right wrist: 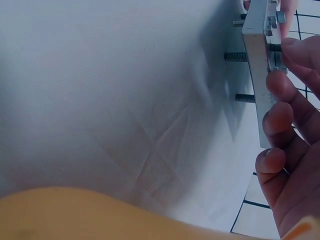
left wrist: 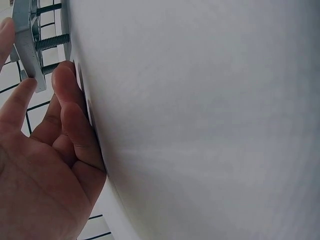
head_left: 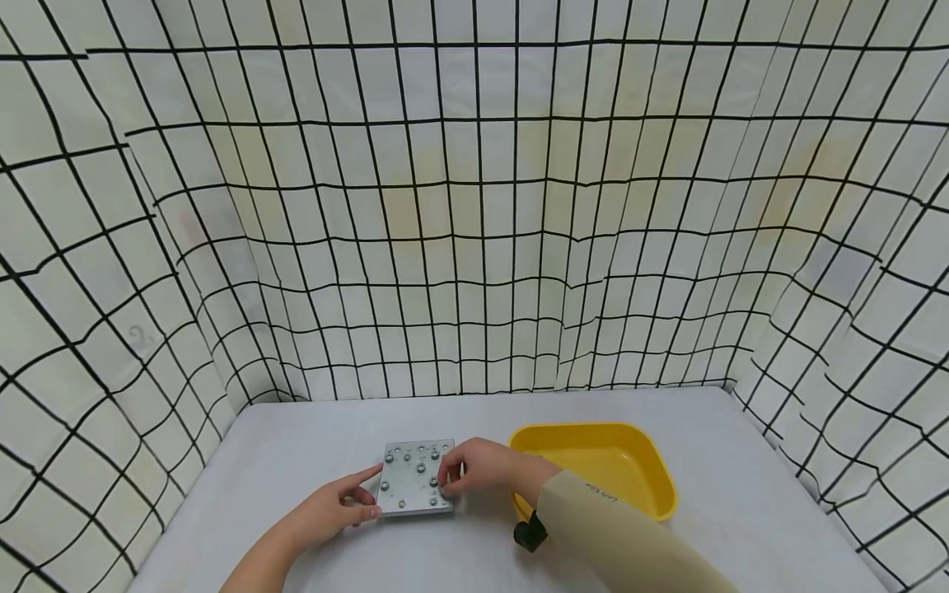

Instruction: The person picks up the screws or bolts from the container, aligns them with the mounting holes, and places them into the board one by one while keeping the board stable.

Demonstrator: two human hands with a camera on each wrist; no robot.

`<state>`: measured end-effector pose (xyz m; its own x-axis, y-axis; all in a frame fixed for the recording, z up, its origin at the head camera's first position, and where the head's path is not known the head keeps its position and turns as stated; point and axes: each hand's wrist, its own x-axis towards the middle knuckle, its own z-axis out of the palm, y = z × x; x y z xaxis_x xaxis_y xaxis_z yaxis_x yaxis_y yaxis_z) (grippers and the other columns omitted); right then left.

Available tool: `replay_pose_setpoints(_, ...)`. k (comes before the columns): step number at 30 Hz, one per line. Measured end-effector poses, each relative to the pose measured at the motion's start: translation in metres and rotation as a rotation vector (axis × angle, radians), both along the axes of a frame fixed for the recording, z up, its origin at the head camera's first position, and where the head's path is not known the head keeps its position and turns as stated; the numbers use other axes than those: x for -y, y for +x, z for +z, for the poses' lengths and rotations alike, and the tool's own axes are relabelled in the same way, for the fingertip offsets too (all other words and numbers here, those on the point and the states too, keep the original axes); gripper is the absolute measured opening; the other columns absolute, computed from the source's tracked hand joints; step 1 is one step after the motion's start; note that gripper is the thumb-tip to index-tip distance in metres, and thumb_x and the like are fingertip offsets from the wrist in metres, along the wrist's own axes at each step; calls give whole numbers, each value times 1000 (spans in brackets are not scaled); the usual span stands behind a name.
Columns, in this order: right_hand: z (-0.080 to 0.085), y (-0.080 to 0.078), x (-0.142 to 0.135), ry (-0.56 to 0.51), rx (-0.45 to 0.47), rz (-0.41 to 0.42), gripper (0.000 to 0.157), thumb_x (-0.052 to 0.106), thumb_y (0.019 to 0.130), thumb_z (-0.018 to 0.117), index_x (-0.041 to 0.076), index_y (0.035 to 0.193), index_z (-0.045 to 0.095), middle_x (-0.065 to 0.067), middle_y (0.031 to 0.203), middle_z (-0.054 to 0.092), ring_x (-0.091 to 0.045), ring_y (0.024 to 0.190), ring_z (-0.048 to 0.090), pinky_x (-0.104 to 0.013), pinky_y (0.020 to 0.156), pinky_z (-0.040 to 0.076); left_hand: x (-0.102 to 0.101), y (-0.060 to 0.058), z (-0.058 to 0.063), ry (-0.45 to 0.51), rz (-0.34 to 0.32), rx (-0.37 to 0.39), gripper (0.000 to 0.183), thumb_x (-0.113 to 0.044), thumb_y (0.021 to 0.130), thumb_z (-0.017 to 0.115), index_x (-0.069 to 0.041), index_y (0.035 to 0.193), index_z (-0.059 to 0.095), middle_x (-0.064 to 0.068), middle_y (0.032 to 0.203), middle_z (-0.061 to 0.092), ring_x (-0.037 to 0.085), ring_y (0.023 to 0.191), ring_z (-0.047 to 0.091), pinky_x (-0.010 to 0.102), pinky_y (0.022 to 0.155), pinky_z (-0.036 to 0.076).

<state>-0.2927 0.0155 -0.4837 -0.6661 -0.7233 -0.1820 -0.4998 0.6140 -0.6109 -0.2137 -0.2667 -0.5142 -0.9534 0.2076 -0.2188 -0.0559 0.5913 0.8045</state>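
Observation:
A square silver metal plate lies on the white table, with several bolts standing in its holes. Along its left edge, my left hand steadies it between the thumb and a finger, the other fingers curled near the tabletop. My right hand is over the plate's right side, where thumb and forefinger pinch a bolt whose thread shows above the surface. Its head is hidden by the fingertips. Threaded shanks stick out beneath the plate and hold it off the table.
A yellow tray stands to the right of the plate, partly behind the right forearm; its near left inside is hidden. White cloth walls with a black grid enclose the table at the back and sides.

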Motion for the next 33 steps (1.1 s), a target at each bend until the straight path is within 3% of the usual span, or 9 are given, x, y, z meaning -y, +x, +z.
replay_pose_setpoints(9,0,0,1,65,-62,21,7,24,89,76,30,89,73,13,78,59,-4,76,51,-19,70,45,-1,1,2,7,5,9,81,-35,84,79,-9,151,41,3,101,62,19,78,55,30,62,43)
replay_pose_setpoints(15,2,-1,-1,42,-45,20,8,26,87,79,31,91,74,13,79,60,-5,77,52,-21,71,45,-2,1,3,-4,13,11,82,-36,84,79,-9,151,42,2,101,61,18,79,56,31,64,44)
replay_pose_setpoints(26,34,-3,-6,-74,-32,29,14,28,88,78,26,102,77,13,81,62,-7,78,54,-22,68,47,-1,-1,1,-25,18,19,83,-38,83,79,-10,151,41,2,102,62,18,79,56,32,65,44)
replay_pose_setpoints(30,45,-8,-19,-95,-44,9,17,29,88,77,23,104,77,12,82,62,-8,77,55,-23,67,48,-1,-2,1,-30,17,18,83,-38,83,79,-10,151,41,2,102,62,18,79,56,31,65,44)
replay_pose_setpoints(33,50,-13,-36,-86,-41,-40,13,30,88,77,28,101,76,10,84,63,-9,76,55,-24,64,47,-2,-2,1,-29,21,20,82,-37,83,80,-10,151,42,1,102,62,18,79,56,31,64,44)
